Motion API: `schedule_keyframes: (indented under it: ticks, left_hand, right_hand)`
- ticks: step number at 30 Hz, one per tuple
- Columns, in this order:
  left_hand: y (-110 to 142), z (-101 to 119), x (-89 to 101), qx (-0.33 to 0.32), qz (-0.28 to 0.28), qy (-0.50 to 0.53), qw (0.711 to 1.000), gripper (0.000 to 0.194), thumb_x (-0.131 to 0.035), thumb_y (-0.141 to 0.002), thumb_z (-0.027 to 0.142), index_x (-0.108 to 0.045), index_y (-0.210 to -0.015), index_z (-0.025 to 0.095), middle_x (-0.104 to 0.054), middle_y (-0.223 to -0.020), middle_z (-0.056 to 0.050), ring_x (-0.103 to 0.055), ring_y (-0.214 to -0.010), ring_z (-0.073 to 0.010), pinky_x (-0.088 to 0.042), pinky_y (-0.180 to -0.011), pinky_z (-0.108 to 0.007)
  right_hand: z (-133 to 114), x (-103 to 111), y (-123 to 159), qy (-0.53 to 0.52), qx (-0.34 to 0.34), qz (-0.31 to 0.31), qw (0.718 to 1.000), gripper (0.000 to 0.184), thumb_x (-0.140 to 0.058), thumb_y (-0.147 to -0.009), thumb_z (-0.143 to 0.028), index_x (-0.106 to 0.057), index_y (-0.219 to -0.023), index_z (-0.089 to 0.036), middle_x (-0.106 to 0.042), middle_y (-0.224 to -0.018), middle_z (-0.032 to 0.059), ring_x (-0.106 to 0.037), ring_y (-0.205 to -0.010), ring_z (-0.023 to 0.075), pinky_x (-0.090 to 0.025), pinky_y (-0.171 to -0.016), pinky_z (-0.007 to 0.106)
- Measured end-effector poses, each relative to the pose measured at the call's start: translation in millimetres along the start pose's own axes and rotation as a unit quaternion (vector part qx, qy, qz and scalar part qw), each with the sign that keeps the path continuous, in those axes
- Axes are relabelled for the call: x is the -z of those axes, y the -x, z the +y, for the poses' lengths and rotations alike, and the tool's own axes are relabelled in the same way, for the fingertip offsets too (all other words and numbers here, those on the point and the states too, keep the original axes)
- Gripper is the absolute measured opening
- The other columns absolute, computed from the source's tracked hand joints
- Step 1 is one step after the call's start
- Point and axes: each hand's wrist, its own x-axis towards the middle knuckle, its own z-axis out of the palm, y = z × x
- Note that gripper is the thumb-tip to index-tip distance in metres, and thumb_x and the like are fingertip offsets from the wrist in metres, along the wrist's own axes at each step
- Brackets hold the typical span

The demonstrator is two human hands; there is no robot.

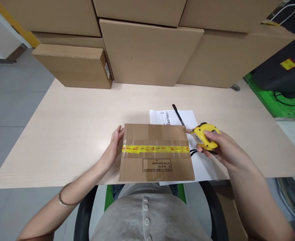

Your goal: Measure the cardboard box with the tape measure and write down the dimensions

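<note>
A brown cardboard box [157, 135] lies near the table's front edge, crossed by yellow printed tape [154, 149] and marked with a black stamped frame. My left hand [113, 147] holds its left side, the fingers pressed along that edge and partly hidden. In my right hand [219, 144] is a yellow tape measure [205, 135], gripped just off the box's right side, with a fingertip reaching the box edge. Under the box and right hand lie white paper sheets [207, 170]. A black pen-like stick [178, 114] rests on them, its lower end hidden behind the box.
Large cartons [150, 53] stand stacked along the table's back. A flatter closed carton [74, 67] sits at the back left. To the right are a green surface [270, 100] with black cables and a dark case. My chair's armrests flank me below the table edge.
</note>
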Motion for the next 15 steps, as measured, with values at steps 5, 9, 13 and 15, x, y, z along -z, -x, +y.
schedule_keyframes:
  ticks: [5, 9, 13, 15]
  left_hand:
    - [-7, 31, -25.5, -0.053, 0.053, 0.045, 0.996, 0.061, -0.035, -0.103, 0.074, -0.063, -0.141, 0.036, -0.064, -0.153, -0.004, -0.046, -0.154, -0.0340, -0.042, -0.124, -0.055]
    - [-21, 37, -29.1, -0.181, 0.134, 0.053, 0.973, 0.044, -0.047, -0.101, 0.066, -0.071, -0.119, 0.034, -0.068, -0.134, -0.002, -0.059, -0.133, -0.0279, -0.048, -0.116, -0.044]
    - [-28, 26, -19.7, -0.241, 0.095, 0.038, 0.965, 0.043, -0.070, -0.083, 0.050, -0.072, -0.123, 0.032, -0.063, -0.124, -0.003, -0.058, -0.117, -0.0274, -0.051, -0.103, -0.040]
    - [-29, 22, -16.4, -0.246, 0.061, 0.000, 0.967, 0.052, -0.070, -0.079, 0.049, -0.070, -0.128, 0.030, -0.059, -0.127, -0.006, -0.055, -0.120, -0.0303, -0.047, -0.108, -0.044]
  right_hand:
    - [-4, -17, 21, -0.049, 0.098, 0.019, 0.994, 0.031, -0.078, -0.085, -0.048, -0.073, -0.103, -0.024, -0.080, -0.118, 0.0125, -0.071, -0.055, 0.0194, -0.049, -0.034, 0.030]
    - [-2, -13, 44, 0.000, 0.130, -0.021, 0.991, 0.038, -0.078, -0.084, -0.050, -0.064, -0.113, -0.030, -0.074, -0.136, 0.0139, -0.069, -0.049, 0.0184, -0.049, -0.033, 0.032]
    - [-2, 2, 57, 0.065, 0.131, -0.030, 0.989, 0.031, -0.071, -0.090, -0.054, -0.059, -0.107, -0.031, -0.064, -0.151, 0.0148, -0.068, -0.051, 0.0184, -0.048, -0.035, 0.036]
    - [-12, 6, 55, 0.148, 0.171, -0.010, 0.974, 0.028, -0.065, -0.095, -0.055, -0.055, -0.110, -0.034, -0.066, -0.146, 0.0137, -0.073, -0.062, 0.0241, -0.052, -0.040, 0.039]
